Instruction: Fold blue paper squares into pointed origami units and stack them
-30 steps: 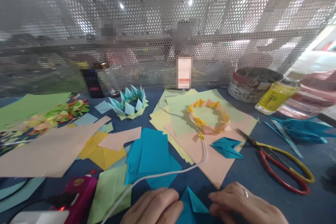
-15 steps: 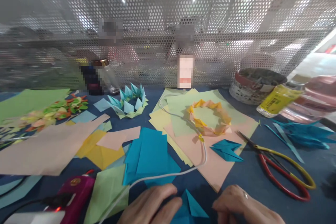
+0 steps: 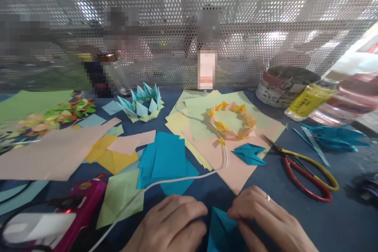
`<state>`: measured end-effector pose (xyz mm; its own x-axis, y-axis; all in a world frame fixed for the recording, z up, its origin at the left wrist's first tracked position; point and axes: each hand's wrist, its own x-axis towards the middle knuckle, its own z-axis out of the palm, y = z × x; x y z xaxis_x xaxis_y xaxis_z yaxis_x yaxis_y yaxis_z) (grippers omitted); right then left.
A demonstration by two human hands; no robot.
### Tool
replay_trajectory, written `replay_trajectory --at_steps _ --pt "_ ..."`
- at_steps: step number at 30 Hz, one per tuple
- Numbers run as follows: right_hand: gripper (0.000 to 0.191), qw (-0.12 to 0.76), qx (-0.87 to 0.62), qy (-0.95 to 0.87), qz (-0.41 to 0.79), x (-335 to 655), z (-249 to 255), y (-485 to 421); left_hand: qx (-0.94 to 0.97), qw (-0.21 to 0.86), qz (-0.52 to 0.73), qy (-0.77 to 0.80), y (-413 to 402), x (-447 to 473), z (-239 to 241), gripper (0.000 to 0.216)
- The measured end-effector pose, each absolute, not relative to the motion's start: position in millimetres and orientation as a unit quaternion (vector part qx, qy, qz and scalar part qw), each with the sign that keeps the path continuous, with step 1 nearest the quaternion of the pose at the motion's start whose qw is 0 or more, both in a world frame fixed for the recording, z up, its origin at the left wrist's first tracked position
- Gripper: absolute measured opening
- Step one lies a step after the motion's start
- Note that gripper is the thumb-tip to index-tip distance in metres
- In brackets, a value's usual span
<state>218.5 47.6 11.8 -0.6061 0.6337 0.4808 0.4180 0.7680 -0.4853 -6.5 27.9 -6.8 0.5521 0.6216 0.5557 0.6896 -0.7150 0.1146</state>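
Observation:
A folded blue paper piece (image 3: 219,224) with a pointed top lies at the bottom middle, its lower part cut off by the picture's edge. My right hand (image 3: 264,214), with a ring on one finger, pinches its right side by thumb and fingertips. Just left of the paper is my left hand (image 3: 174,222), fingers curled and closed; what lies under them, if anything, is hidden. Beyond the hands, a stack of blue paper (image 3: 168,157) rests on the table. Another folded blue piece (image 3: 250,153) sits on pink paper.
A white cable (image 3: 183,179) crosses the table past the magenta device (image 3: 85,201). Scissors (image 3: 307,169) lie right, near blue folded pieces (image 3: 339,138). Behind stand an orange paper ring (image 3: 220,125), a blue-green paper ring (image 3: 138,116), a basket (image 3: 274,96) and a perforated metal screen (image 3: 171,27).
My right hand has come left onto the folded blue paper. My left hand's fingertips are now beside the paper rather than over its left part. The whole view has shifted slightly.

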Motion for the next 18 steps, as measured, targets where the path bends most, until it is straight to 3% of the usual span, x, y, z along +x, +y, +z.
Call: replay_trajectory --at_steps 6,14,18 --pt "0.023 0.295 -0.323 -0.882 0.176 218 10 44 -0.891 0.053 -0.279 -0.355 30 -1 -5 0.025" --pt "0.028 0.317 -0.306 -0.878 0.187 218 9 42 -0.908 0.049 -0.292 -0.296 25 -1 -37 0.025" --pt "0.030 0.308 -0.305 -0.881 0.189 222 9 38 -0.905 0.036 -0.306 -0.292 26 3 -37 0.036"
